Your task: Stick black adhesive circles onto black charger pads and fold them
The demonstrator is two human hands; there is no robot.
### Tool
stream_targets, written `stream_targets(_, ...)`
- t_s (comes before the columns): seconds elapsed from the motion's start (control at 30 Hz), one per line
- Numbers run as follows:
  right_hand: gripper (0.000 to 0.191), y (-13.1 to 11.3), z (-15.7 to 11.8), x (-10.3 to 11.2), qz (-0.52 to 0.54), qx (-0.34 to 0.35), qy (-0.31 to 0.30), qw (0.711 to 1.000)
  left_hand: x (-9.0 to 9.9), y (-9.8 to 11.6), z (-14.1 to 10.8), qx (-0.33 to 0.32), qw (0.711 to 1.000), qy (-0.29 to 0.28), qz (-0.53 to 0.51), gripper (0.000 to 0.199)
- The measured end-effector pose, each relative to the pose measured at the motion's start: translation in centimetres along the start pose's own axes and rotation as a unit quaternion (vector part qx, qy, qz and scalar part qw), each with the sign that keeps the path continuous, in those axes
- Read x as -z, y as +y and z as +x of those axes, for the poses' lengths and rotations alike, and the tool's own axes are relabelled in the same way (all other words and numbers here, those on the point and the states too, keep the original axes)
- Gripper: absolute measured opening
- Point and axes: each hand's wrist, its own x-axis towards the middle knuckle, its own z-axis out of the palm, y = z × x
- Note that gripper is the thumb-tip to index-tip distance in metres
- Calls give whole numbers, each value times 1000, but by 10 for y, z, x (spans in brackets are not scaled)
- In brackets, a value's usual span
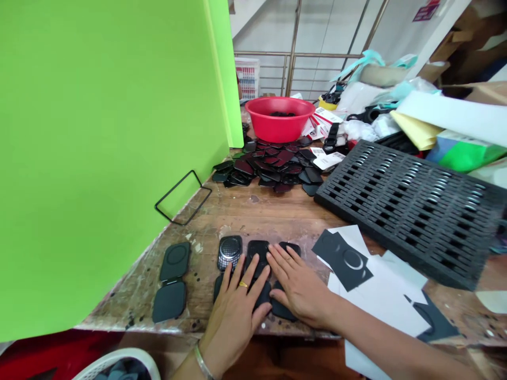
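My left hand [236, 306], with a ring and a bracelet, lies flat with fingers spread over hinged black pads that look like folding wireless chargers. Beside it, my right hand [299, 287] rests flat on the right-hand pads, fingers stretched out. Neither hand grips anything. Above the left fingers shows a pad with a shiny, mesh-like disc [230, 252]. To its right sits a black upper panel [258, 248], and another upper panel [292, 246] peeks out past the right fingertips. My hands partly cover the lower panels. Apart at the left lies an unfolded two-panel pad [174, 263] with a circle on its upper half.
A green panel [119, 132] walls off the left, near a black wire stand [184, 198]. Behind are piled black plates [273, 163] and a red basin [281, 120]. White sheets [380, 295] and a slotted black tray [407, 206] lie right. A white basket [148, 364] stands below.
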Motion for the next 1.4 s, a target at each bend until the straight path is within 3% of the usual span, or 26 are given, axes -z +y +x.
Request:
stream_targets(0.23,71,6,11,1,18,27,-21,999,-5,-11,1,-22,999,27,17,74)
stream_targets(0.43,69,10,13,8,30,36,12,999,-3,-22,-2,-15,999,51,11,75)
stream_targets(0.6,31,55,53,26,-23,-65,126,990,-4,-23,1,-13,996,85,6,70)
stream_targets(0.77,28,112,114,35,-77,-132,156,976,-10,-3,12,-65,993,92,21,72)
stream_targets(0.93,23,130,144,37,-82,-128,147,977,-19,12,21,-82,990,96,55,78)
stream_targets(1.1,24,120,121,52,-28,-122,182,975,-21,15,20,-49,993,90,60,74)
stream_targets(1.3,30,114,53,73,99,-204,284,932,-18,17,18,-30,994,93,50,73)
stream_targets(1.4,33,120,21,87,182,-235,272,915,-18,18,19,-21,995,90,44,72)
